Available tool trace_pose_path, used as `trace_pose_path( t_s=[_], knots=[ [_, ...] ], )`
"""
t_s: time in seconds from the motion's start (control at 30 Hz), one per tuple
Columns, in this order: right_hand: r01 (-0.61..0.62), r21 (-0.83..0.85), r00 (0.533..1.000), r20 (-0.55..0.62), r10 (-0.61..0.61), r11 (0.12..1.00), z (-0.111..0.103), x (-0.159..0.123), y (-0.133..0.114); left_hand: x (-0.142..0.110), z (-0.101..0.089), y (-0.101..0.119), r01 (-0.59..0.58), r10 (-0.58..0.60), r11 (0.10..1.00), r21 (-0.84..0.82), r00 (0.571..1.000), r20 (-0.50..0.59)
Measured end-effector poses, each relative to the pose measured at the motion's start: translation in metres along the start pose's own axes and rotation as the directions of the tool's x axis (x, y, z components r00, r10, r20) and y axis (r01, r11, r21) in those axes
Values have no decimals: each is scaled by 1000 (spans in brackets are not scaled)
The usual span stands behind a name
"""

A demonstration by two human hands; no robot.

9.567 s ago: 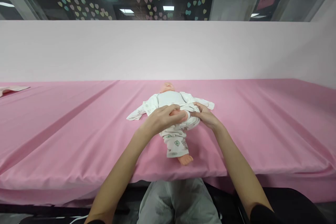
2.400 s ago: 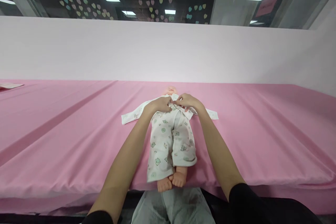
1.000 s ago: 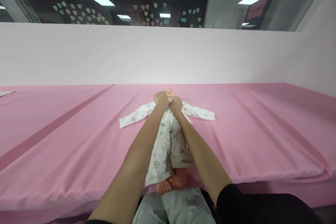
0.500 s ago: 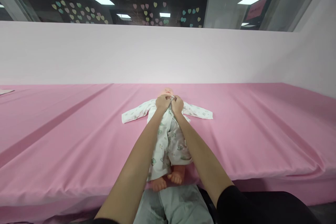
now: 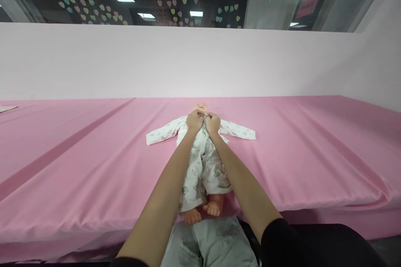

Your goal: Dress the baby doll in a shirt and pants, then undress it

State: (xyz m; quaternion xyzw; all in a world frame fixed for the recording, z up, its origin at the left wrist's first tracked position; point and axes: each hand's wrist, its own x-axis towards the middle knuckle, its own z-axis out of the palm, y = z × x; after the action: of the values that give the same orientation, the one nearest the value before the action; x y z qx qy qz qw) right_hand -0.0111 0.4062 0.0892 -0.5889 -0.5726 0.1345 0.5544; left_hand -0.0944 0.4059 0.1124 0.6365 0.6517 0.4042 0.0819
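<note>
A baby doll lies on its back on the pink sheet, feet toward me. It wears a white printed baby outfit whose long sleeves spread out to both sides. At the doll's neck, my left hand pinches the outfit's collar edge. Close beside it, my right hand is closed on the other side of the same collar. The fingertips nearly meet, and the small fastening between them is too hidden to make out. Part of the doll's head shows just beyond my hands.
The pink sheet covers a wide padded surface with a front edge close to my lap. A white wall stands behind it, below a window with heart stickers. A pale flat item lies at the far left.
My hands stay at the collar, with small finger movements there. The whole view has shifted slightly, and the doll's feet appear a little farther right and higher.
</note>
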Motion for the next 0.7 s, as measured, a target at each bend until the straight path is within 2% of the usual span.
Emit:
trace_pose_path(
  t_s=[0.2,0.47,0.7],
  knots=[
    [-21,-7,1000,-8,21,1000,-1,0,-1,1,0,3,25,-25,999,34,1000,3],
    [16,9,1000,-12,-16,1000,-1,-2,-2,3,1,-8,-7,-3,974,-226,999,-46],
    [40,78,999,-17,-39,996,1,0,1,3,1,-9,-22,15,973,-230,999,-31]
  ],
)
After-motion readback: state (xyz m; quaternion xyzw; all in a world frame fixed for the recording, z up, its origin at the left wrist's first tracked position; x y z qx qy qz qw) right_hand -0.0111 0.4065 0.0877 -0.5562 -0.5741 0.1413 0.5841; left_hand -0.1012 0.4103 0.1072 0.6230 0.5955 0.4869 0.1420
